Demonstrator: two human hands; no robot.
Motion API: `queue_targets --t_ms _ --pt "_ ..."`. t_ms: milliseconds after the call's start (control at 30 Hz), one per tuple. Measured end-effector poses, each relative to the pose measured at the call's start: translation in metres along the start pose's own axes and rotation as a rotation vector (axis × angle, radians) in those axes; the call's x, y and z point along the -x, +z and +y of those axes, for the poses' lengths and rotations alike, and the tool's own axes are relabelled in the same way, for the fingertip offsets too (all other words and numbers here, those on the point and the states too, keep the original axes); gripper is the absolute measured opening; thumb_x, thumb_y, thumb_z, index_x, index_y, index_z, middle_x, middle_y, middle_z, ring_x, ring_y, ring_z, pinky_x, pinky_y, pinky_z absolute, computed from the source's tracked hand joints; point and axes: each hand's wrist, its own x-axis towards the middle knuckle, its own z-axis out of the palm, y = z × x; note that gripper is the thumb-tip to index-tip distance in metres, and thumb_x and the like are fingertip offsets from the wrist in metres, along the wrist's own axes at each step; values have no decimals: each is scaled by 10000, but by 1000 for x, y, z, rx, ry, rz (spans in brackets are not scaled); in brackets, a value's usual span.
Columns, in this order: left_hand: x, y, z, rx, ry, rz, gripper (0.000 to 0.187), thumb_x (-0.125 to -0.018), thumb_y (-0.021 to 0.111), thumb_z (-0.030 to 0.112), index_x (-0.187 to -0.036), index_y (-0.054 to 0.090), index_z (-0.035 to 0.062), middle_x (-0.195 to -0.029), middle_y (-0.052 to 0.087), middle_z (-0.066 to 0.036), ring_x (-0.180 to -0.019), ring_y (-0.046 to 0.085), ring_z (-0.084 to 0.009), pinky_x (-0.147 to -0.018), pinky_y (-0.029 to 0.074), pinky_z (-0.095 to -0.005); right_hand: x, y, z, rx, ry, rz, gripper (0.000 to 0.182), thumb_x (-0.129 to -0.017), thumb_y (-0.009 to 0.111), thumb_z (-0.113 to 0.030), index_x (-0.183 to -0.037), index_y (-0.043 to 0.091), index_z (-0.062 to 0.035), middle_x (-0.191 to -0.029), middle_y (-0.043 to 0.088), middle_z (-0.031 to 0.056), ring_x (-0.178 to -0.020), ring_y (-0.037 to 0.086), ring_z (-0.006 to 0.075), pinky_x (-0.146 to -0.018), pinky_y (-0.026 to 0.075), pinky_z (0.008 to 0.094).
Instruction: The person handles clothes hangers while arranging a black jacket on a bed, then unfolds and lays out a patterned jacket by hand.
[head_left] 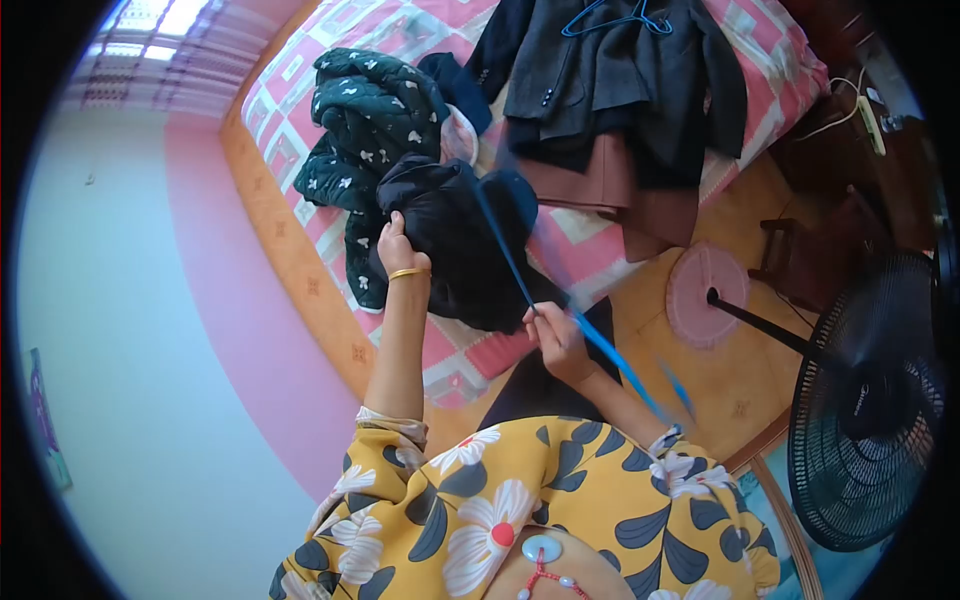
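My left hand (pixel 405 247), a gold bangle at its wrist, is closed on a dark, bunched garment (pixel 450 240) over the near edge of the bed. Beside the garment's lower right, my right hand (pixel 560 342) is closed around a blue clothes hanger (pixel 628 372), blurred by motion. One thin blue length crosses in front of the garment; another runs back along my right forearm. Behind my left hand lies a dark green quilted garment (pixel 375 120) with white motifs.
A patterned bed (pixel 455 352) bears dark jackets (pixel 620 75), a blue hanger (pixel 600 22) and a brown garment (pixel 590 178). A black fan (pixel 860 400) and a round pink stool (pixel 705 285) stand right. A wall (pixel 130 270) rises left.
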Motion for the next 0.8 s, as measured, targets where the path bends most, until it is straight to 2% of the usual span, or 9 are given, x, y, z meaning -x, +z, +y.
queue_targets --t_ms 133,233,300,367,433,600,700,733,800 --pt "8 17 8 60 -11 2 367 -872 594 207 -1096 545 -79 -1082 591 -160 -943 573 -210 -887 433 -303 27 11 123 274 206 -97 99 -806 532 -29 -902 557 -28 -728 600 191 -730 621 367 -591 475 413" --pt "4 17 5 110 -187 -86 318 -876 585 195 -1068 561 -57 -1041 607 -139 -896 593 -216 -852 464 -316 12 10 55 255 -19 136 127 -848 424 4 -833 547 -26 -600 494 92 -513 503 258 -525 418 331" --pt "14 19 11 93 -145 -32 260 -884 570 179 -1032 574 -35 -1002 618 -124 -864 605 -221 -822 487 -333 0 3 -7 -92 118 41 60 -812 530 -31 -871 537 -33 -723 601 181 -738 622 356 -585 471 402" --pt "12 23 11 93 -133 -19 232 -889 561 173 -1013 579 -22 -992 618 -117 -870 604 -222 -823 486 -331 1 15 36 42 -12 150 35 -821 523 -33 -853 534 -28 -718 599 180 -727 621 352 -579 471 394" --pt "11 27 15 96 -148 -99 228 -889 563 169 -1016 581 -18 -1007 618 -118 -878 606 -227 -828 488 -333 21 15 130 215 213 -27 31 -830 520 -34 -849 540 -19 -713 595 178 -706 617 354 -570 470 388" --pt "11 7 16 170 -185 -68 234 -879 577 169 -1005 595 -29 -1028 618 -127 -898 604 -235 -840 489 -332 -1 2 1 -102 107 64 52 -835 490 -36 -848 538 -20 -704 589 200 -700 608 367 -565 465 403" --pt "14 16 22 179 -223 -6 250 -881 572 171 -1009 602 -42 -1034 620 -142 -902 608 -244 -845 491 -337 6 22 90 367 -162 168 63 -838 476 -29 -855 537 -29 -698 582 188 -691 610 357 -559 454 398" --pt "7 12 15 144 -183 -38 257 -882 571 174 -1016 599 -44 -1032 620 -145 -902 611 -250 -851 491 -341 19 18 127 222 242 -35 81 -845 457 -38 -873 533 -41 -696 579 177 -697 612 353 -552 438 404" --pt "9 13 19 192 -165 -52 268 -873 583 177 -1026 591 -44 -1026 621 -146 -923 612 -268 -876 487 -361 6 9 99 173 173 -3 91 -849 445 -34 -881 530 -39 -677 569 161 -664 604 336 -544 434 394"
